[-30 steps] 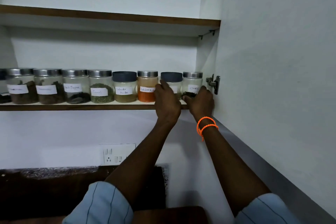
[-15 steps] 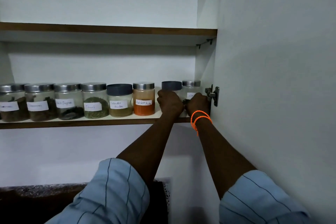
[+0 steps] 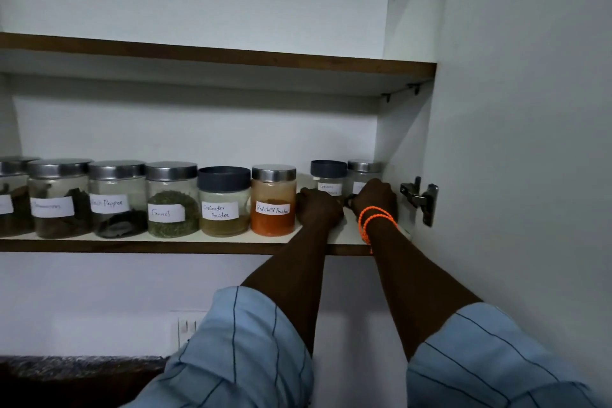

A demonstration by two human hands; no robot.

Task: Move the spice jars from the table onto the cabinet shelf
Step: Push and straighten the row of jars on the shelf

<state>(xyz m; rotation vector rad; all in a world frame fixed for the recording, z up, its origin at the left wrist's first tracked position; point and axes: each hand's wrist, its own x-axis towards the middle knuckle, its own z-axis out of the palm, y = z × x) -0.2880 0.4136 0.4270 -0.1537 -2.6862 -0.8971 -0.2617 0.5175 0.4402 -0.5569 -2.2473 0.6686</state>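
A row of labelled spice jars stands on the lower cabinet shelf [image 3: 132,247], among them fennel [image 3: 171,202], coriander powder [image 3: 224,205] and red chilli powder [image 3: 273,205]. At the row's right end, two jars stand further back. My left hand [image 3: 319,209] is wrapped round the lower part of the dark-lidded jar [image 3: 328,172]. My right hand [image 3: 374,199], with orange bands at the wrist, grips the steel-lidded jar [image 3: 364,169] beside the cabinet's side wall. Both hands hide the jars' lower halves.
An upper shelf [image 3: 231,56] runs above the jars. The open cabinet door [image 3: 530,142] fills the right side, with its hinge [image 3: 419,199] just right of my right hand. A wall socket [image 3: 185,328] and a dark counter edge [image 3: 66,364] lie below.
Both hands have reached deeper into the shelf, and the two right-end jars now stand further back than the red chilli jar. The shelf sits lower in view.
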